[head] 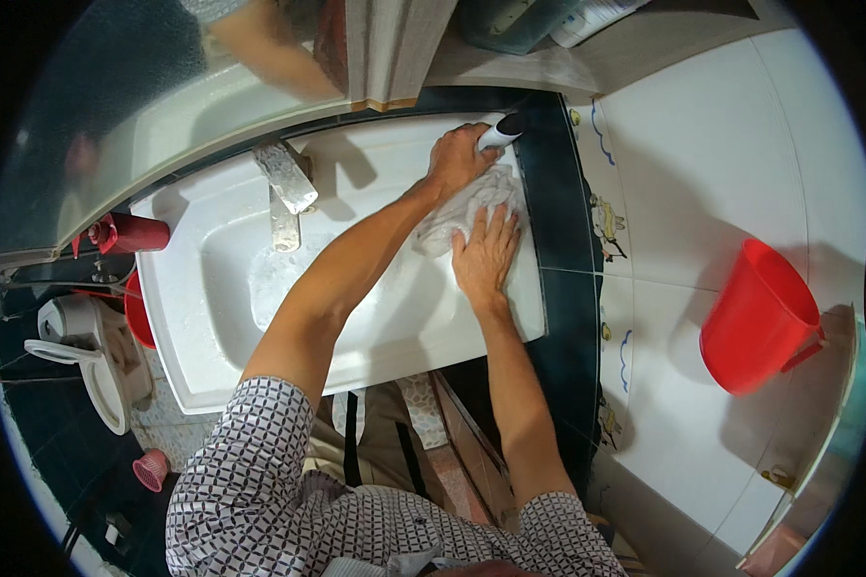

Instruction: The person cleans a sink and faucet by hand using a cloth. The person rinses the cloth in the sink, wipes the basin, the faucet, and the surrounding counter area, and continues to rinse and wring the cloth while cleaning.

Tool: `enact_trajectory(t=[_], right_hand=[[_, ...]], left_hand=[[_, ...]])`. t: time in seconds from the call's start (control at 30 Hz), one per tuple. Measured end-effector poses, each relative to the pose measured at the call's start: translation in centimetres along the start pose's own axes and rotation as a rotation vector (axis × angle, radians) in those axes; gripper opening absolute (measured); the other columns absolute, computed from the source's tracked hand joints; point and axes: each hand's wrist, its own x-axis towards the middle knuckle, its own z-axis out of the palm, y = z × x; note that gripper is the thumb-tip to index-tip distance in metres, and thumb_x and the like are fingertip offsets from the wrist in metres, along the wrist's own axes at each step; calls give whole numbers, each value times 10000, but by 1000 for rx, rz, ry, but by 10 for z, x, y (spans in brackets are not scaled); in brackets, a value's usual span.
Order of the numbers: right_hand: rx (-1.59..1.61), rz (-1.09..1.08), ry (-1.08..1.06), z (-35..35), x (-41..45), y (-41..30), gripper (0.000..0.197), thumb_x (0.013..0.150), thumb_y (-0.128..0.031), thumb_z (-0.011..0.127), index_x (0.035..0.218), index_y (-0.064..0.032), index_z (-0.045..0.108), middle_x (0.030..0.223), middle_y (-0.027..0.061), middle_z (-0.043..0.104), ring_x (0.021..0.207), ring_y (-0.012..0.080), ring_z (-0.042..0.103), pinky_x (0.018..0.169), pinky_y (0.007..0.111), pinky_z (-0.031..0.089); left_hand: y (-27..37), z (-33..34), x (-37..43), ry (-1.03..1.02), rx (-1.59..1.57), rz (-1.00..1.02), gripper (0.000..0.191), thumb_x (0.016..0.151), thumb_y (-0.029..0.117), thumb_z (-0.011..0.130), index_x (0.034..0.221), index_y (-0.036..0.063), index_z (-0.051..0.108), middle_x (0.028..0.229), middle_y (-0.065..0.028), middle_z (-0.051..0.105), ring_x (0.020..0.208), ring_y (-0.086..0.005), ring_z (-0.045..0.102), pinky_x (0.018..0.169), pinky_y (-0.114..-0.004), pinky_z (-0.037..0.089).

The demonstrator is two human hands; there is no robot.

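Observation:
My left hand [460, 160] reaches over the far right corner of a white ceramic washbasin [361, 382]. Its fingers close around a white tube-shaped container [492, 138] with a dark end; the rest is hidden by the hand. Just below lies a wet, crumpled white cloth [501, 189] on the basin's flat right ledge, with what looks like suds on it. Flat on this cloth rests my right hand [485, 256], palm down, fingers spread. A metal tap [285, 187] with whitish marks stands left of my left forearm, over the bowl, where some foam is visible.
A red pump bottle [137, 233] stands at the basin's left edge. A mirror [151, 86] and a shelf with bottles [519, 25] overhang the back. At right, a red mug [754, 324] is against the white tiled wall. A toilet [105, 368] is at lower left.

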Motion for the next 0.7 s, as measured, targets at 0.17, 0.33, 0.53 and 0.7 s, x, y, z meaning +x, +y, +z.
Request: enact_trajectory(t=[0.17,0.33,0.53,0.7], right_hand=[[-45,-97,62,15,46,23,631,962,-394,565,1400,59,529,1536,304,365,1439,535,258,1178,621,209],[-103,-258,100,22,101,28,614,964,-419,564,1387,26,555,1518,290,400,1436,521,278,1173,611,210],[-126,-376,201,15,138,35,567,962,-461,581,1306,-10,597,1449,321,455,1353,526,396,1131,610,284],[-309,-282,64,7,117,26,520,977,-415,580,1315,-20,582,1450,308,469,1320,500,440,1112,606,304]], left_hand=[[16,-44,-61,133,-54,-14,378,831,218,759,1156,36,695,1092,-203,694,992,-415,657,841,-454,519],[28,-105,-138,133,-29,-206,370,829,183,776,1153,21,697,1059,-157,710,875,-273,689,684,-354,530],[22,-121,-197,209,-17,-205,317,840,180,787,1121,51,715,985,-92,727,779,-194,668,614,-307,504],[16,-118,-197,173,-21,-227,282,841,195,781,1075,51,719,935,-109,721,732,-228,650,613,-329,495]])
